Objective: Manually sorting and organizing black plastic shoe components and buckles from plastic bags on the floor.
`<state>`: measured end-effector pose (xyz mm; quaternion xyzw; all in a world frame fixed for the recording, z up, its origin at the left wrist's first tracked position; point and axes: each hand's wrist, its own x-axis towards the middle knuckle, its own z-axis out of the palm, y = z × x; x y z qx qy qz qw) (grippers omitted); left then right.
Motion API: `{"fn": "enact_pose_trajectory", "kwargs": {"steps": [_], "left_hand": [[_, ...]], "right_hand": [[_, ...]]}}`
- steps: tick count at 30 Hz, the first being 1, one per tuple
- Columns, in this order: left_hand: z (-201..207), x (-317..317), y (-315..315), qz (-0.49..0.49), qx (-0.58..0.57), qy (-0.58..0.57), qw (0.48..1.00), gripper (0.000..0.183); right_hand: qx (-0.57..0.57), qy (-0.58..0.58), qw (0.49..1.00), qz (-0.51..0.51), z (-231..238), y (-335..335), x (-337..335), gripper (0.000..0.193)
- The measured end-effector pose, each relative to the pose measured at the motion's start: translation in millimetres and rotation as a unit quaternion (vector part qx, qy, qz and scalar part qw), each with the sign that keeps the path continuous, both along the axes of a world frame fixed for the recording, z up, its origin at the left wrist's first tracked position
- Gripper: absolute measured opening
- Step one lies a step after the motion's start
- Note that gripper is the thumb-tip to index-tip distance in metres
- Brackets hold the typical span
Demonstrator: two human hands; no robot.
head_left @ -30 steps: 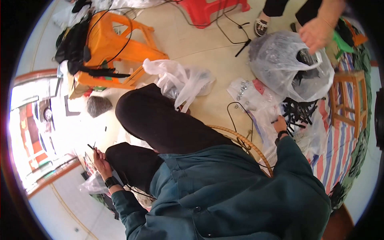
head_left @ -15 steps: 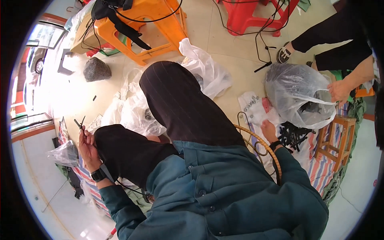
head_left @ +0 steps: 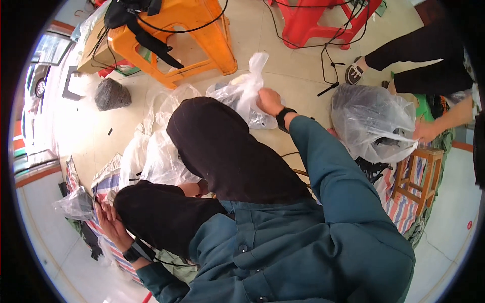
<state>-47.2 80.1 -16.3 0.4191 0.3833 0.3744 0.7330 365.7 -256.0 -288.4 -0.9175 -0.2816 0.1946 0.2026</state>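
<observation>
Beyond my knees, my right hand (head_left: 270,102) is closed on the gathered neck of a translucent plastic bag (head_left: 246,93), whose top sticks up above my fingers. Small dark things show dimly through the bag's side. Low on the left, beside my knee, my left hand (head_left: 113,227) has a thin dark stick (head_left: 96,192) at its fingertips; its kind is too small to make out. More translucent plastic bags (head_left: 164,156) lie bunched on the floor before my knees, their contents mostly hidden.
At right, a co-worker's hand (head_left: 425,132) holds a large clear bag (head_left: 371,121). Black pieces (head_left: 373,170) lie near a wooden stool (head_left: 422,177) on striped sheeting. An orange stool (head_left: 172,45), a red stool (head_left: 323,30), loose cables and a grey stone-like lump (head_left: 112,94) stand farther off.
My right hand has moved from beside the black pieces, forward and left, onto the bag's neck. My left hand has lowered, and of its two crossed sticks only one thin one shows clearly.
</observation>
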Motion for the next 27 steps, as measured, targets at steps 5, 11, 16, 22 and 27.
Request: {"fn": "enact_pose_trajectory", "kwargs": {"steps": [5,11,16,22,27], "left_hand": [[-5.1,-11.6,6.1,-0.037,0.009,-0.049,0.998,0.018],[-3.7,34.3,-8.0,-0.061,-0.007,-0.066,0.996,0.019],[-10.2,63.7,-9.7,-0.099,-0.031,-0.076,0.992,0.02],[-17.9,73.8,-2.8,-0.136,-0.04,-0.086,0.986,0.021],[-17.7,74.8,-5.2,-0.14,-0.036,-0.085,0.986,0.022]], "right_hand": [[0.196,-0.008,0.969,-0.149,33.8,-2.0,49.6,0.024],[0.425,0.247,0.85,-0.19,90.9,-70.8,62.6,0.027],[0.398,0.225,0.861,-0.223,109.4,-101.7,67.7,0.024],[0.365,0.165,0.867,-0.296,97.9,-155.9,95.9,0.025],[0.366,0.169,0.857,-0.319,119.7,-183.8,86.5,0.025]]}}
